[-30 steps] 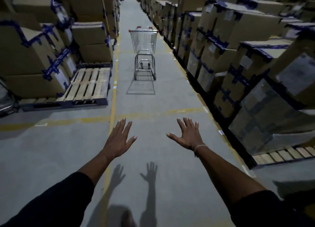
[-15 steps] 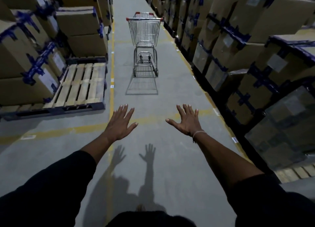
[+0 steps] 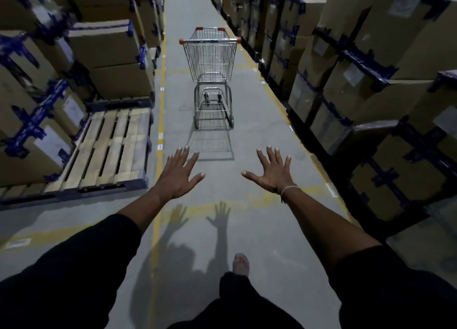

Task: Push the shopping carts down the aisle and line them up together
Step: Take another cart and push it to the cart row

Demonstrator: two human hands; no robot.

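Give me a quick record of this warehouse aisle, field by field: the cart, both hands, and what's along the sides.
cart: one empty shopping cart, standing mid-aisle, handle toward the camera
left hand: open, fingers spread, touching nothing
right hand: open, fingers spread, short of the cart
left side: bare wooden pallet, stacked cardboard boxes
right side: stacked boxes
floor: grey, yellow line

**One head-worn view, looking down the aisle**

The wide-angle camera is sitting on the person's head, facing forward and tilting down along the warehouse aisle floor [image 3: 259,155]. It is looking closely over both outstretched arms, with the shopping cart [image 3: 210,64] standing further ahead at centre. Stacked cardboard boxes [image 3: 366,64] are bending outward at both edges.
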